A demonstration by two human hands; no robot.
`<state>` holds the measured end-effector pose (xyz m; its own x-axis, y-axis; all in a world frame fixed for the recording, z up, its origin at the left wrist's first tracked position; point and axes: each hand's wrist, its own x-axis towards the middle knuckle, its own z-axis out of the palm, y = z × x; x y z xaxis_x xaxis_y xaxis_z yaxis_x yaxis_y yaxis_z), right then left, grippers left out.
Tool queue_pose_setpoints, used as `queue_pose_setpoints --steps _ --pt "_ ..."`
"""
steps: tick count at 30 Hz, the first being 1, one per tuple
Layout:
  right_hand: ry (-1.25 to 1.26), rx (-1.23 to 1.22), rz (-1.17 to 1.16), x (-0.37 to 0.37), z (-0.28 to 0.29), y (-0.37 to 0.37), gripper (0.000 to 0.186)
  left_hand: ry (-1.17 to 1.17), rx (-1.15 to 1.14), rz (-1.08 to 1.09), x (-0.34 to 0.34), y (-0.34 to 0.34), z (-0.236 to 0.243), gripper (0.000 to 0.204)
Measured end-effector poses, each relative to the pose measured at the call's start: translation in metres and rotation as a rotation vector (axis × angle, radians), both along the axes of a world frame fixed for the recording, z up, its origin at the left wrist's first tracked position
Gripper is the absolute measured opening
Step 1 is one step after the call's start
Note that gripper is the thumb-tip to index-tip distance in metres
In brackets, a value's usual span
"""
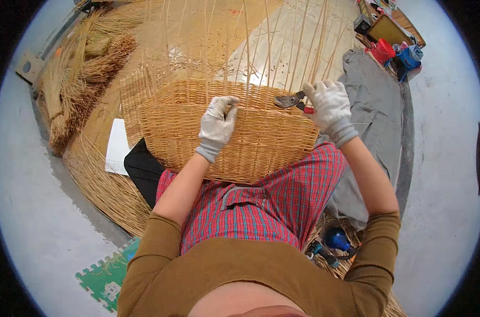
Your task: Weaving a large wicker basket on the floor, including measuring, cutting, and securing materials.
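Observation:
A woven wicker basket [250,142] with long upright canes [267,47] rising from it rests on my lap over red plaid trousers. My gloved left hand [216,119] has its fingers curled over the near rim at the middle, gripping it. In my gloved right hand [327,108] are pruning shears [290,100] with red grips, their blades above the basket's right part, close to the canes.
Bundled reeds [81,74] lie at left near a white paper [117,153]. A grey cloth [372,137] lies at right, with a red container [382,52] beyond it. A blue round object [337,239] and green mat [105,274] sit low in view.

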<state>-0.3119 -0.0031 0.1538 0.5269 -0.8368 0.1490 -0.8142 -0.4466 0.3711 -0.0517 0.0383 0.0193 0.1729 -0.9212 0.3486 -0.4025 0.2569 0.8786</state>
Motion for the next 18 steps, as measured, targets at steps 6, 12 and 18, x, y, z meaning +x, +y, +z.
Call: queue_pose_setpoints --steps 6,12,18 --pt "0.325 -0.061 0.237 0.023 -0.010 -0.028 0.015 -0.339 -0.129 -0.095 -0.015 0.009 0.002 0.027" --pt "0.427 -0.106 0.319 0.053 -0.022 -0.037 0.012 -0.380 -0.048 -0.065 -0.024 0.006 0.006 0.032" --pt "0.317 0.338 0.183 0.038 0.007 -0.034 0.025 -0.392 -0.140 -0.124 -0.039 0.005 0.004 0.020"
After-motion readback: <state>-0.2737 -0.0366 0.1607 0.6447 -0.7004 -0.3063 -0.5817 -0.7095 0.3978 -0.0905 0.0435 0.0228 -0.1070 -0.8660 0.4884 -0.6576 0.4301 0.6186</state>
